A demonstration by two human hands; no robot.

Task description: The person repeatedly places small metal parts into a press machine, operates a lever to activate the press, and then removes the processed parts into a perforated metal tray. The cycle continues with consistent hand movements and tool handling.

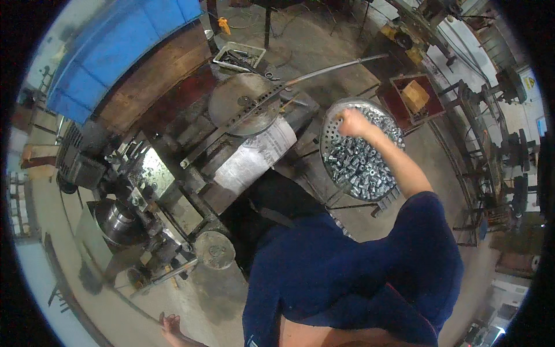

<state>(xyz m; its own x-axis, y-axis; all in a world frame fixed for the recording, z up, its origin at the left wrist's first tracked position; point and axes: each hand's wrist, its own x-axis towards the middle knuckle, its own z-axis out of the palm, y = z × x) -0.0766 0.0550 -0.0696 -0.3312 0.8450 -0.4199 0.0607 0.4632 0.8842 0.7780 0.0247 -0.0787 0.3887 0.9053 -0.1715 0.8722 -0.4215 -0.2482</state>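
Note:
My right hand [354,123] is over the far left part of a round perforated metal basin [330,126], with its fingers curled closed. Whatever those fingers hold, if anything, is too small to make out. Many small shiny metal sleeves [361,165], short and hollow, fill most of the basin and lie just below my right forearm. Low on the left side, well away from the machine, my left hand [170,324] hangs with its fingers loosely apart and holds nothing.
In front of me stands a machine with a round metal plate [222,107], a long bar [335,70] and a printed paper sheet [254,156]. A tool tray [248,49] sits behind it. A small round container [215,250] is at left, a red box [404,92] beyond the basin.

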